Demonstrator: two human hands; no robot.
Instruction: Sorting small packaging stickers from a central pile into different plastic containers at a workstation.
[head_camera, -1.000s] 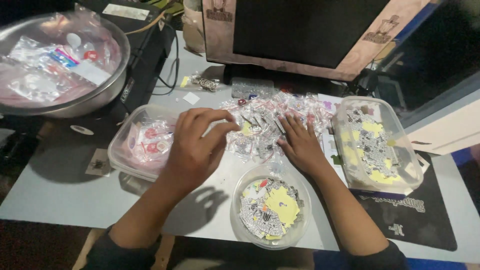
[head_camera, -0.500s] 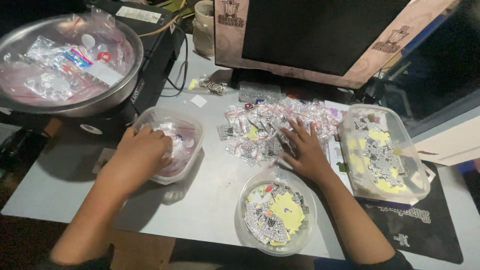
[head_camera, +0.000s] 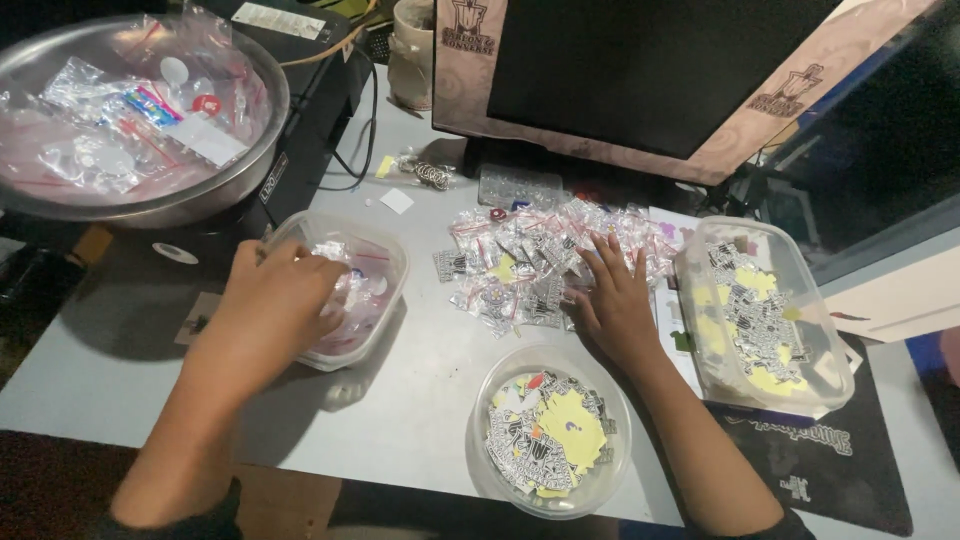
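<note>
Round tub (head_camera: 550, 440): nearest the camera, a clear round container of small black-and-white and yellow printed pieces; neither hand touches it.

Step in hand: judged from the pose, the sorting of small sealed packets; the left hand is at the drop-off tub while the right hand waits on the supply.

Left hand (head_camera: 275, 300): fingers curled down over the near rim of the square tub (head_camera: 385, 255), tips among the clear bags inside. Whether it pinches a bag cannot be told, since the fingertips are hidden.

Right hand (head_camera: 612, 300): flat, palm down, fingers spread apart, resting on the near right edge of the packet pile (head_camera: 530, 255); it clamps nothing.

Next move: it calls for singling out 1 packet from the pile, which overlaps heavily, so a fingertip pinch would likely serve better than a flat palm.

Rectangular tub (head_camera: 765, 320): just right of the right hand, holding more printed pieces.

Metal bowl (head_camera: 140, 120): far left, full of clear bags.

Monitor (head_camera: 640, 70): at the back, screen dark.
</note>
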